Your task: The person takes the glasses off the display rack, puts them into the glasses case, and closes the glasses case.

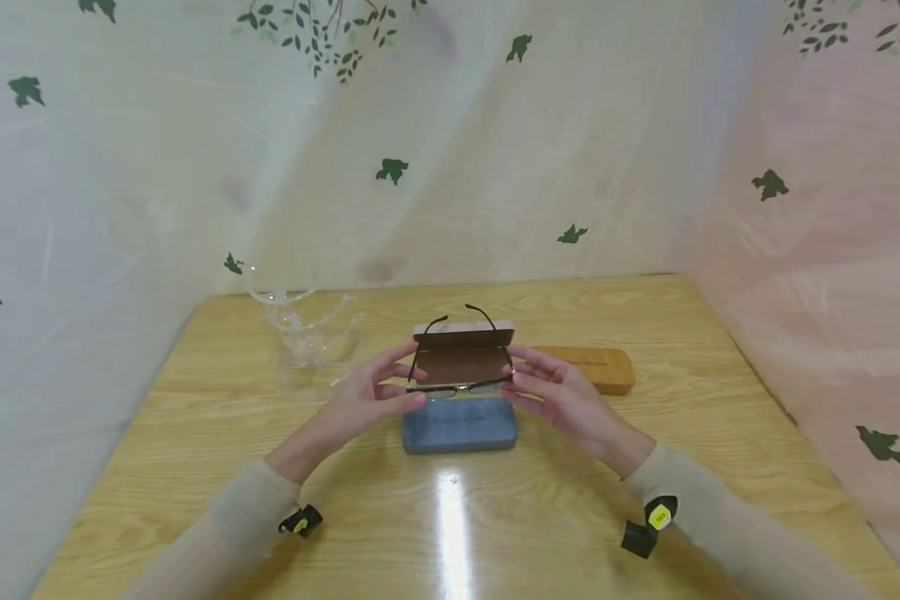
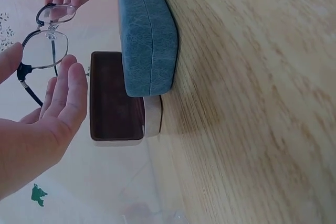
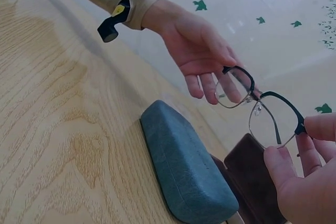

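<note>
Both hands hold a pair of glasses (image 1: 462,387) with dark upper rims and thin metal lower rims, raised above the table. The temples are unfolded and point away toward the back. My left hand (image 1: 375,387) pinches the left end of the frame between thumb and fingers. At the opposite end, my right hand (image 1: 566,400) pinches the frame near its hinge. Below the glasses lies a closed blue glasses case (image 1: 459,427). Just behind it stands an open glasses case (image 2: 113,98) with a dark brown lining and a pale outside; no contents show in it.
An orange-brown case (image 1: 603,367) lies behind the right hand, partly covered by it. Toward the back left stands a clear plastic display stand (image 1: 300,337). The wooden table (image 1: 195,467) is bordered by hanging cloth (image 1: 450,225) with leaf and bird prints.
</note>
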Action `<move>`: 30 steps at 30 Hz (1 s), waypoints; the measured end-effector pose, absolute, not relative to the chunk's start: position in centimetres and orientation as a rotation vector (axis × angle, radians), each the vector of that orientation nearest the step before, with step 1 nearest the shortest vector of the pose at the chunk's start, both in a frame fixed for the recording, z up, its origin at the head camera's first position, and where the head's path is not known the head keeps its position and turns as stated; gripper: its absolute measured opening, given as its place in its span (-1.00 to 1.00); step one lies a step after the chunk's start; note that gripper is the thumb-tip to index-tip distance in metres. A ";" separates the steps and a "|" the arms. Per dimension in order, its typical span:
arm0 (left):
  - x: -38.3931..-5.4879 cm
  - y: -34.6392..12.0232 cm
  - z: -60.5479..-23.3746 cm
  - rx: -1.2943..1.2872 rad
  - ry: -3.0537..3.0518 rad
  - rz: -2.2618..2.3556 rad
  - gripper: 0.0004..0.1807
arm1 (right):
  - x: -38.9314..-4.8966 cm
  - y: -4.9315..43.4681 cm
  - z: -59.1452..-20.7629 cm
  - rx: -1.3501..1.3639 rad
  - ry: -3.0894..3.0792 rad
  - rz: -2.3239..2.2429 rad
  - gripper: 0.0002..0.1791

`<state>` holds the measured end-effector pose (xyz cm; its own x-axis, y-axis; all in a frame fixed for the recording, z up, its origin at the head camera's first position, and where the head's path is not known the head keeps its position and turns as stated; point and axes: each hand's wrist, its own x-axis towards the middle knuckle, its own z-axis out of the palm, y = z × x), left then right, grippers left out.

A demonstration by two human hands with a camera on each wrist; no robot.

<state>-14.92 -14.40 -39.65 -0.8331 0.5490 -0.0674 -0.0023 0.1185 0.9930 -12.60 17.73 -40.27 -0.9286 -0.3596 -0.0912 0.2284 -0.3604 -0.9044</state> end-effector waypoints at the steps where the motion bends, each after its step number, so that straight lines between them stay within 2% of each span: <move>1: -14.9 -14.4 -39.7 0.531 1.984 1.760 -0.10 | -12.6 17.7 -40.2 -0.173 1.515 -2.325 -0.46; 6: -14.8 -14.3 -39.6 0.548 1.996 1.764 -0.25 | -12.7 17.6 -40.1 -0.187 1.495 -2.328 -0.34; 9: -14.8 -14.3 -39.6 0.563 2.002 1.763 -0.27 | -12.8 17.6 -40.1 -0.199 1.484 -2.330 -0.34; 16: -14.6 -14.5 -39.6 0.559 1.982 1.741 -0.41 | -12.9 17.6 -40.1 -0.210 1.462 -2.334 -0.42; 24: -14.5 -14.4 -39.7 0.602 1.966 1.720 -0.48 | -12.9 17.8 -40.1 -0.200 1.507 -2.290 -0.41; 30: -14.4 -14.2 -39.7 0.642 1.856 1.753 -0.52 | -13.0 18.1 -40.1 -0.190 1.498 -2.277 -0.54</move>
<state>-14.43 -14.23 -39.69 -0.7617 0.6467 -0.0396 -0.0028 0.0578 0.9983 -13.00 18.07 -40.10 -0.9083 -0.4046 -0.1066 0.2581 -0.3411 -0.9039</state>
